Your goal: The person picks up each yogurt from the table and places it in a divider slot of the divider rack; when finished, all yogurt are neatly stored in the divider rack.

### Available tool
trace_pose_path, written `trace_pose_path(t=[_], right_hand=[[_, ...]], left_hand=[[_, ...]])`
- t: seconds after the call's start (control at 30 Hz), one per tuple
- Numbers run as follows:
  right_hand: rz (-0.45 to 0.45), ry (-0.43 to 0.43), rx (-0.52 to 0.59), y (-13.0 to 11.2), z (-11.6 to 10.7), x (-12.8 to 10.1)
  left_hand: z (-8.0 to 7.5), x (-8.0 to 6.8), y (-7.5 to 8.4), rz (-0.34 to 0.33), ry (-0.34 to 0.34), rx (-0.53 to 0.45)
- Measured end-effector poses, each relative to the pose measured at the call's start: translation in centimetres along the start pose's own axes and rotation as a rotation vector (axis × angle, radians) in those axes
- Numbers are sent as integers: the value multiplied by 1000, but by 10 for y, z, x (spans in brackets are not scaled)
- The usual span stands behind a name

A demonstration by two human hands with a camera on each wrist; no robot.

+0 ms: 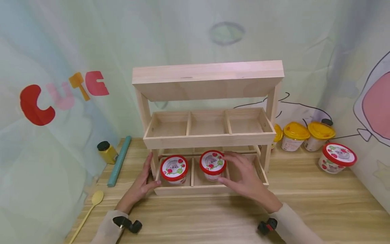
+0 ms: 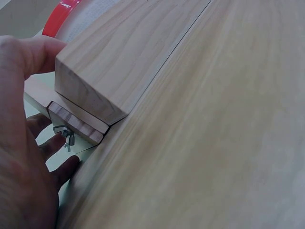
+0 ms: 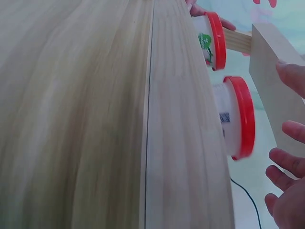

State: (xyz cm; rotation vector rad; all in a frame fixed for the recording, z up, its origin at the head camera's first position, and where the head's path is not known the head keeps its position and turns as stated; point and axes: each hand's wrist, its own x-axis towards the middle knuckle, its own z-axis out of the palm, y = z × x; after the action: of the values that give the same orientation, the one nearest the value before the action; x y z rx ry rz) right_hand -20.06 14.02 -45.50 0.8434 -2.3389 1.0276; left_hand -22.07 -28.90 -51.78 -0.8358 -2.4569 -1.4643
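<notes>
A two-tier wooden display rack point(image 1: 210, 140) stands in front of me, its trays divided into compartments. My left hand point(image 1: 143, 184) grips the left end of the lower tray, thumb at the front corner; the left wrist view shows fingers behind a post with a wing nut point(image 2: 65, 135). One red-lidded tub point(image 1: 174, 169) sits in the lower tray's left compartment. Another red-lidded tub point(image 1: 213, 164) is in the middle one. Beside that tub is my right hand point(image 1: 243, 174), fingers spread and loosely bent; in the right wrist view they stand apart from the tub point(image 3: 238, 118).
Yellow-lidded tubs point(image 1: 295, 136) and another red-lidded tub point(image 1: 337, 158) stand right of the rack. At the left are a yellow jar point(image 1: 107, 153) with a black cap, a teal stick point(image 1: 119, 162) and a yellow spoon point(image 1: 97, 198). A printed curtain point(image 1: 182, 30) hangs behind.
</notes>
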Motion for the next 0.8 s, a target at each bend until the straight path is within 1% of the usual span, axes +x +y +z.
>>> trace_pose_path(t=[0.1,0.23,0.33,0.53,0.63,0.8], right_hand=[[14,1,-17,3,-12,-5],[47,0,-44,8,-27,-14],[57,9,-48,13,-39,-21],[62,46,-82,21,-62,-36],[81,70,-114,25,-72,-43],[111,121,-137,33,-86,-53]], left_hand=[[0,0,0,12,1,-4],[1,0,0,15,5,0],[1,0,0,14,6,-2],[2,0,0,21,3,-14],[2,0,0,24,3,-16],[1,1,-1,26,4,-20]])
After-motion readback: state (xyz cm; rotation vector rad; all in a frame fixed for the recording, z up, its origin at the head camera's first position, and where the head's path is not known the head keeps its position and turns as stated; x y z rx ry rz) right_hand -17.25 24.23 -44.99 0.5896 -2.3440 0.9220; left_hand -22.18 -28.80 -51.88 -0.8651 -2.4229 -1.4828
